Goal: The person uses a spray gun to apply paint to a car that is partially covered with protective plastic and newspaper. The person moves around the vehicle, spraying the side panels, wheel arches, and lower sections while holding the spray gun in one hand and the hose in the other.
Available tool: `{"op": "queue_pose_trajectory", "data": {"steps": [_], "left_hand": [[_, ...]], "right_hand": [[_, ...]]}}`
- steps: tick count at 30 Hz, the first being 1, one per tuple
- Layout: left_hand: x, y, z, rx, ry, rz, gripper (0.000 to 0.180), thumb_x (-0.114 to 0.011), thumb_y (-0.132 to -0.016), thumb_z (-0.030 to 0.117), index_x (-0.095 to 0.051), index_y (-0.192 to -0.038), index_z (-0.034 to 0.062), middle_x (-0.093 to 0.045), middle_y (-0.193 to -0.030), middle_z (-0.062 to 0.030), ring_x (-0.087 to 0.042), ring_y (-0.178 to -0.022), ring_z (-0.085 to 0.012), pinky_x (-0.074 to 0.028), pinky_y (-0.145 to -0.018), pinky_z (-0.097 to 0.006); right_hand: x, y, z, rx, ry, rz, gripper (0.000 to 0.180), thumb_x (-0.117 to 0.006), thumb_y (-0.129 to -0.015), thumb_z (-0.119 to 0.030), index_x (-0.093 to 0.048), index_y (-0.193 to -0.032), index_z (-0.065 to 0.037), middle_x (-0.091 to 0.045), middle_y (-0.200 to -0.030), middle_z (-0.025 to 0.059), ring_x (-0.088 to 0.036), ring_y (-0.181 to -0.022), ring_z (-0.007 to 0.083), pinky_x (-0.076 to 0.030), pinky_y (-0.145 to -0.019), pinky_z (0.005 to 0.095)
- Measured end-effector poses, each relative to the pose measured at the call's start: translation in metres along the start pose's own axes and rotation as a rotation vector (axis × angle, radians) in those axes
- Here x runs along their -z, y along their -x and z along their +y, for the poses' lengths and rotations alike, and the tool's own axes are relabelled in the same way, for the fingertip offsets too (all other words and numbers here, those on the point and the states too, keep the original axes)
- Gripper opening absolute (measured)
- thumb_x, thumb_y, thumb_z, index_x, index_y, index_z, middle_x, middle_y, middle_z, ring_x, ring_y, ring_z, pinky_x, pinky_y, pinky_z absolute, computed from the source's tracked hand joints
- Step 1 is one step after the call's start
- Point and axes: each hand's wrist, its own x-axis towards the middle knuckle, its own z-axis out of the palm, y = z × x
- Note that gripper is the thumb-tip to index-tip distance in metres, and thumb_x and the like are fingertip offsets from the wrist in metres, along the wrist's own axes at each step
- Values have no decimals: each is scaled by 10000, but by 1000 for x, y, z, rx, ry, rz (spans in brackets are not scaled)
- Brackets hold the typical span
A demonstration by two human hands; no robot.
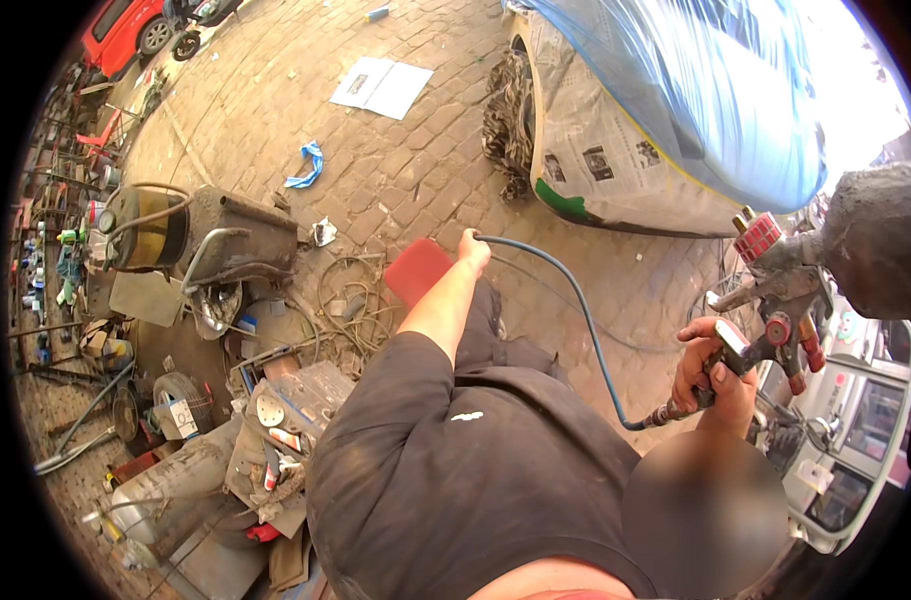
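Note:
In the head view, my right hand [714, 385] is raised at the right, its fingers wrapped round the handle of a spray gun [781, 290]. A paint-crusted cup [876, 240] sits on the gun, and red knobs show on its body. From the base of the handle a blue air hose [588, 320] arcs away to my left hand [474, 248]. That hand is stretched forward, closed round the hose. Below my left forearm lies a flat red panel or seat [418, 272], partly covered by the arm.
Ahead on the right stands a car [616, 170] masked with newspaper and blue film. A compressor [216, 230], coiled hoses [351, 295] and a cluttered bench [276, 420] are at the left. Paper sheets [384, 87] and a blue scrap [306, 165] lie on the paving. A vehicle [856, 430] stands right.

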Motion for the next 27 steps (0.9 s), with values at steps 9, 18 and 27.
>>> {"op": "queue_pose_trajectory", "data": {"steps": [9, 18, 27], "left_hand": [[34, -119, 124, 358, 970, -137, 185, -405, -890, 30, -414, -1074, 43, -521, -958, -204, -637, -798, -359, -563, -709, -499], [118, -308, 224, 747, 930, -245, 422, -548, -855, 144, -357, -1206, 10, -428, -1066, -221, -509, -811, -307, -523, -802, -521], [247, -481, 318, 1081, 598, -96, 678, -550, -884, 68, -136, -1411, -33, -294, -1350, -275, -536, -807, -274, -541, -627, -363]], "right_hand": [[-42, -166, -18, -44, -127, -118, 518, -637, -885, -244, -473, -1140, 177, -475, -572, 46, -489, -430, 122, -371, -391, 256], [-124, -437, 2, -66, -194, -30, 513, -638, -878, -222, -481, -1154, 181, -463, -559, 56, -479, -422, 136, -370, -387, 267], [-180, -646, -37, -99, -399, 189, 548, -667, -855, -202, -467, -1150, 215, -412, -536, 61, -411, -368, 128, -323, -334, 267]]}}
